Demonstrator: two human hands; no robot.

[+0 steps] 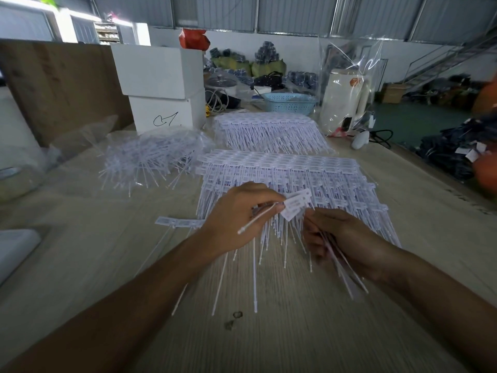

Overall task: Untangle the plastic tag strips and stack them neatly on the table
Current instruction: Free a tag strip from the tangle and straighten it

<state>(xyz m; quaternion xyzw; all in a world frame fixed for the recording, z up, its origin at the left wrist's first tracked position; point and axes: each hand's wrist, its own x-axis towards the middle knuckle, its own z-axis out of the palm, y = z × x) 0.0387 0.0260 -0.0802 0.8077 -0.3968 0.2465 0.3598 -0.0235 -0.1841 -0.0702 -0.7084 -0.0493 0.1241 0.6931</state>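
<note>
A small bunch of white plastic tag strips (295,204) is held above the wooden table (269,332). My left hand (239,216) pinches the strips near their flat label heads, and one thin tail pokes out below its fingers. My right hand (341,243) grips several thin tails that trail past its wrist. Just behind my hands lies a wide neat stack of strips (282,170), heads far, tails toward me. A second neat stack (271,130) lies further back. A tangled heap of strips (150,160) sits in clear plastic at the left. A short loose strip piece (180,223) lies left of my left hand.
Two stacked white boxes (161,84) stand behind the tangled heap, with a brown board (59,84) to their left. A blue basket (289,103) and a white appliance (344,100) in clear plastic stand at the back right. The table's right edge (441,181) runs diagonally past dark bundles.
</note>
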